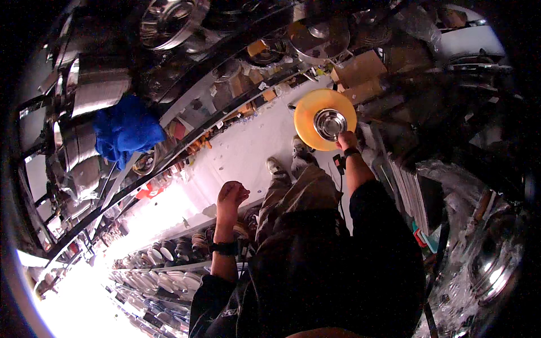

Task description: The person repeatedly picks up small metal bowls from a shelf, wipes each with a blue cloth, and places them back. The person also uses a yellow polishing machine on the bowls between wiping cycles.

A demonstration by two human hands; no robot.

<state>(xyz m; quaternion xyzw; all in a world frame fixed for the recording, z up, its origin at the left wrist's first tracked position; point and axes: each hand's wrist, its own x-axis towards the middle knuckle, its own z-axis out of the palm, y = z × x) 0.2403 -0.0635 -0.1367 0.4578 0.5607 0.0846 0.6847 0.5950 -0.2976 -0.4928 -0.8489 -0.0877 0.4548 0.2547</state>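
My right hand (348, 139) grips the near rim of a small, shiny metal bowl (330, 124). The bowl is over a round yellow stool seat (307, 114); whether it rests on the seat or is held just above, I cannot tell. Parts of dark stool legs show past the seat's edge. My left hand (231, 193) hangs over the floor to the left of my legs, its fingers curled in and no object visible in it. Nothing touches that hand.
A long shelf rack with metal cookware runs along the left, a blue cloth (129, 129) hanging on it. Cardboard boxes (361, 76) and a large pot (319, 40) lie beyond the stool. Stacked dishes (165, 253) fill shelves at lower left. Plastic-wrapped goods (456, 211) crowd the right.
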